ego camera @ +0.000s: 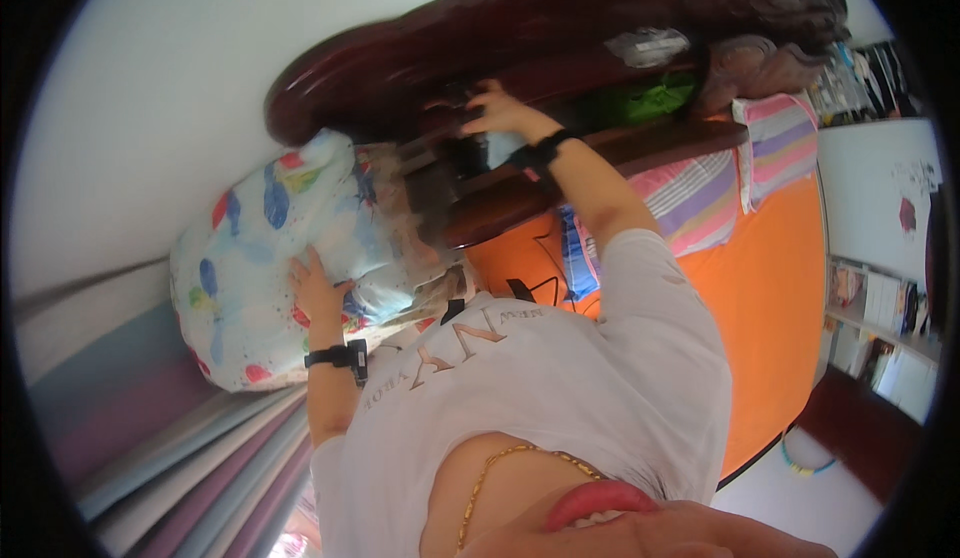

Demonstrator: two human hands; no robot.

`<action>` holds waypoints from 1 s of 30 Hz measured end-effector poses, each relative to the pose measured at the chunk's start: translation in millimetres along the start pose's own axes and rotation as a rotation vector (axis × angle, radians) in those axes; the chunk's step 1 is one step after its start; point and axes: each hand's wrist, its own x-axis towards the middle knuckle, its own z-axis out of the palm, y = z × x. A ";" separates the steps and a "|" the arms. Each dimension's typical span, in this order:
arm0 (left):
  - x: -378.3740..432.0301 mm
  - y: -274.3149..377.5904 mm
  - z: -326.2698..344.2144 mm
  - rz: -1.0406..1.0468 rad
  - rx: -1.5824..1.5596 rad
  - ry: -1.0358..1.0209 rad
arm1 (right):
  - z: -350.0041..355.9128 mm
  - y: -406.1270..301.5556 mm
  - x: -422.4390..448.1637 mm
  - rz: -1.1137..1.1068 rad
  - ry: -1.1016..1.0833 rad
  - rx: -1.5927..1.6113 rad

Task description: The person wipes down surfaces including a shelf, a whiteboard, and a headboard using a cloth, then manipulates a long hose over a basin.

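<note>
My left hand [316, 288] lies with fingers spread against a big, rounded fabric bundle [255, 258], white with blue, red and green leaf-like shapes. It presses on the cloth without grasping it. Over the recess of a dark reddish-brown wooden headboard [450, 48], my right hand [502, 112] reaches with fingers apart and slightly bent. Blurred dark items sit near its fingertips, too unclear to name. Under the right wrist a pale bluish object [504, 148] shows in part. Both wrists wear black straps.
A green bag [660, 100] lies in the headboard's recess, and a clear plastic packet [649, 48] rests above it. Striped pillows [697, 198] and a black cable [551, 284] lie on the orange bed sheet [765, 303]. A striped curtain [217, 453] hangs at left; shelves [885, 318] stand at right.
</note>
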 end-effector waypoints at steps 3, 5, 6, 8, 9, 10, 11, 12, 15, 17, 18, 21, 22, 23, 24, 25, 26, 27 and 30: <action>-0.9 2.0 -3.5 -0.034 0.005 0.009 | 21.9 0.8 29.3 0.029 -0.039 -0.039; -3.1 -1.2 2.3 -0.007 0.039 0.001 | 37.7 18.6 42.9 0.005 -0.040 -0.027; -4.8 -0.9 -0.2 -0.019 0.037 -0.018 | 40.6 18.2 44.3 -0.064 -0.026 -0.018; -1.1 2.5 -3.1 -0.018 0.039 -0.035 | 39.1 24.8 41.5 -0.123 0.000 -0.006; 0.2 0.9 -2.5 -0.023 0.032 -0.027 | 34.3 20.4 36.6 -0.084 0.047 -0.028; 0.7 -2.1 -2.5 -0.032 0.026 -0.018 | 28.3 14.1 32.3 -0.049 0.092 -0.048; 3.5 -2.6 -2.3 -0.036 0.028 -0.016 | 17.9 12.7 28.3 -0.058 0.083 -0.061; 2.2 -2.2 1.1 -0.012 0.025 0.013 | 7.5 8.1 14.9 -0.047 0.068 -0.015; 0.2 -3.4 3.2 0.004 0.021 0.037 | -32.1 -18.6 -43.7 -0.090 0.055 0.185; -0.3 -6.2 2.1 0.019 0.030 0.057 | -57.0 -35.9 -92.9 -0.138 0.150 0.359; -0.9 -0.1 -8.4 0.002 0.030 0.017 | -73.8 -52.8 -124.6 -0.094 0.192 0.419; -7.6 11.1 -33.9 -0.006 0.036 -0.056 | -96.8 -43.7 -198.2 -0.125 0.351 0.498; -6.4 11.1 -36.7 -0.007 0.043 -0.058 | -97.8 -37.8 -218.1 -0.048 0.419 0.523; -5.7 12.2 -38.0 0.122 0.024 0.037 | -97.1 -33.3 -233.4 0.030 0.484 0.546; -2.0 17.9 -39.4 0.261 -0.001 0.131 | -94.8 -28.6 -244.5 0.036 0.490 0.545; 1.5 33.0 -47.5 0.276 -0.005 0.129 | -89.8 -20.7 -255.1 0.074 0.514 0.516; 4.0 51.4 -56.8 0.483 -0.217 0.096 | -84.0 -13.1 -263.3 0.113 0.538 0.487; 4.4 73.1 -68.5 0.688 -0.430 0.059 | -75.1 -11.8 -265.1 0.166 0.538 0.436; -5.9 139.5 -98.2 0.945 -0.826 -0.426 | -35.5 -12.1 -244.4 0.070 0.382 0.538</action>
